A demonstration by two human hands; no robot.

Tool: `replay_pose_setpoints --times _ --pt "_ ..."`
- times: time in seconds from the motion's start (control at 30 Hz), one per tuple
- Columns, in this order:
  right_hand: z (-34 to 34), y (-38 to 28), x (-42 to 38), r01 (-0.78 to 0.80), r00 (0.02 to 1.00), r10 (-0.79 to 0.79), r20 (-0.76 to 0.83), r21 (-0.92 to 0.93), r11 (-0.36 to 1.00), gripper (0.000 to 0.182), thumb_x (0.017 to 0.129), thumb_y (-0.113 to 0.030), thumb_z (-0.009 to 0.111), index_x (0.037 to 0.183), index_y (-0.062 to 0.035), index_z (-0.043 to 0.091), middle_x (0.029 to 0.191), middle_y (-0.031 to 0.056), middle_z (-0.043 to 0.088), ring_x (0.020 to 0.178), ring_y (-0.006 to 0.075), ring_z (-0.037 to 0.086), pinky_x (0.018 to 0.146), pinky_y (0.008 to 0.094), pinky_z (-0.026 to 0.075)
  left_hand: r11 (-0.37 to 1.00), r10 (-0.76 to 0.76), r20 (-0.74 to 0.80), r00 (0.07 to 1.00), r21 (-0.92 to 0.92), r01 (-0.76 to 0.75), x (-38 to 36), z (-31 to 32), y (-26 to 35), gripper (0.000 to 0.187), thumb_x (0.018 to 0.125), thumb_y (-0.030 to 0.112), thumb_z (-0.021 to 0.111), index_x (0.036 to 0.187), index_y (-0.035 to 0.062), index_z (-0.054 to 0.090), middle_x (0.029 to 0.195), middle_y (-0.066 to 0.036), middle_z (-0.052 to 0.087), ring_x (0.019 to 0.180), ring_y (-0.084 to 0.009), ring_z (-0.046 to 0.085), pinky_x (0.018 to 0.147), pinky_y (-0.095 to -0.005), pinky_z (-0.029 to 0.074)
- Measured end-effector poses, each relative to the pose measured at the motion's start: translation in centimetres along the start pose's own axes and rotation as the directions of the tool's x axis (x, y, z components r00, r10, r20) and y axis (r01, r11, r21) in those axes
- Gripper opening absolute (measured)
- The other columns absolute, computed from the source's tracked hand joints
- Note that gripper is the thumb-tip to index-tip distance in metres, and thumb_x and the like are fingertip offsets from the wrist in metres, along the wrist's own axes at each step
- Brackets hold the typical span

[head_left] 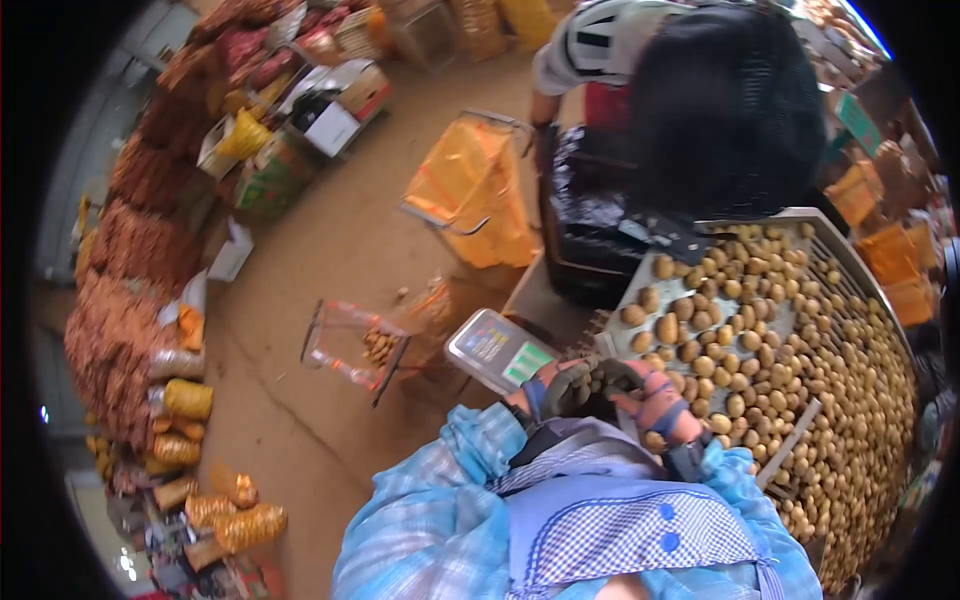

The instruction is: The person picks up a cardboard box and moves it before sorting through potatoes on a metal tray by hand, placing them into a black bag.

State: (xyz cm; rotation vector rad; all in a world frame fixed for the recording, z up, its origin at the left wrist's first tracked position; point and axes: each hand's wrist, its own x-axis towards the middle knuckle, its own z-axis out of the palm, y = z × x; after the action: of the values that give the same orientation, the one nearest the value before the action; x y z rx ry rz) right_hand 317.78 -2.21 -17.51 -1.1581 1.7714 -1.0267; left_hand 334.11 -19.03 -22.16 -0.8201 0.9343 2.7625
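Observation:
My left hand [562, 388] and my right hand [628, 385], both in dark work gloves, are close together in front of my apron [610, 515]. Their fingers are curled inward, and whatever lies between them is too small and blurred to name. Just left of the left hand is a flat grey device with a dark panel and green patches, like a weighing scale [497, 347]. Beside my right hand spreads a rimmed sorting table [848, 240] covered with round tan potatoes [735, 405]. A flat strip [790, 445] lies among them.
Across the table, a person [620, 50] bends over beside a black plastic-covered box [590, 220]. An orange bag on a frame [475, 185] stands on the floor. A smaller frame [355, 345] holds several potatoes. Filled sacks [130, 330] and boxes [330, 125] line the left side.

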Motion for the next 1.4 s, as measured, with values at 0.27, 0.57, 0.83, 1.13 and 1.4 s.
replay_pose_setpoints --times 0.27,0.57,0.83,1.13,1.4 --pt "-5.1 5.3 -2.0 -0.040 0.953 -0.060 -0.298 -0.319 0.947 0.049 0.078 -0.009 0.070 0.125 -0.0066 0.056 0.121 0.0176 0.058 0.111 0.0375 0.057 0.095 0.0394 0.047 0.030 0.990 -0.039 -0.139 0.997 -0.068 -14.5 -4.0 12.3 0.024 0.090 0.004 0.059 0.115 0.0029 0.061 0.107 -0.011 0.065 0.095 -0.0197 0.064 0.085 -0.0329 0.051" --pt "-7.6 9.4 -3.7 -0.466 0.868 0.322 -0.378 -0.398 0.790 0.105 0.063 -0.037 0.087 0.147 -0.0113 0.031 0.150 0.0212 0.033 0.137 0.0389 0.034 0.112 0.0435 0.032 0.174 0.946 -0.281 0.164 0.863 0.474 -14.7 -17.4 10.5 0.071 0.085 0.034 0.070 0.140 0.0024 0.041 0.134 -0.024 0.050 0.125 -0.0388 0.048 0.107 -0.0445 0.038" --pt "-10.1 11.3 -5.4 -0.561 0.806 0.302 -0.509 -0.496 0.663 0.118 0.054 -0.040 0.090 0.151 -0.0161 0.026 0.152 0.0218 0.026 0.141 0.0411 0.024 0.115 0.0505 0.022 -0.245 0.544 0.233 0.806 0.963 -0.113 5.5 0.6 2.3 0.077 0.079 0.045 0.069 0.139 0.0042 0.041 0.142 -0.021 0.040 0.133 -0.0391 0.035 0.109 -0.0506 0.029" --pt "-12.6 15.4 -0.1 -0.744 0.610 0.668 -0.427 -0.598 0.297 0.122 0.059 -0.067 0.079 0.154 -0.0204 0.018 0.159 0.0186 0.010 0.145 0.0463 0.006 0.113 0.0658 0.005 -0.272 0.447 0.279 0.850 0.947 -0.168 9.8 -0.3 -3.3 0.061 0.077 0.041 0.069 0.128 0.0098 0.056 0.139 -0.025 0.037 0.126 -0.0438 0.038 0.105 -0.0518 0.036" --pt "-8.9 13.0 7.3 -0.533 0.801 0.527 -0.284 -0.740 0.410 0.111 0.058 -0.070 0.075 0.149 -0.0203 0.034 0.158 0.0178 0.014 0.146 0.0433 0.007 0.109 0.0715 0.003 -0.285 0.405 0.312 0.859 0.936 -0.205 9.9 -0.7 -2.8 0.059 0.076 0.041 0.070 0.124 0.0087 0.059 0.138 -0.025 0.037 0.125 -0.0445 0.038 0.105 -0.0522 0.035"
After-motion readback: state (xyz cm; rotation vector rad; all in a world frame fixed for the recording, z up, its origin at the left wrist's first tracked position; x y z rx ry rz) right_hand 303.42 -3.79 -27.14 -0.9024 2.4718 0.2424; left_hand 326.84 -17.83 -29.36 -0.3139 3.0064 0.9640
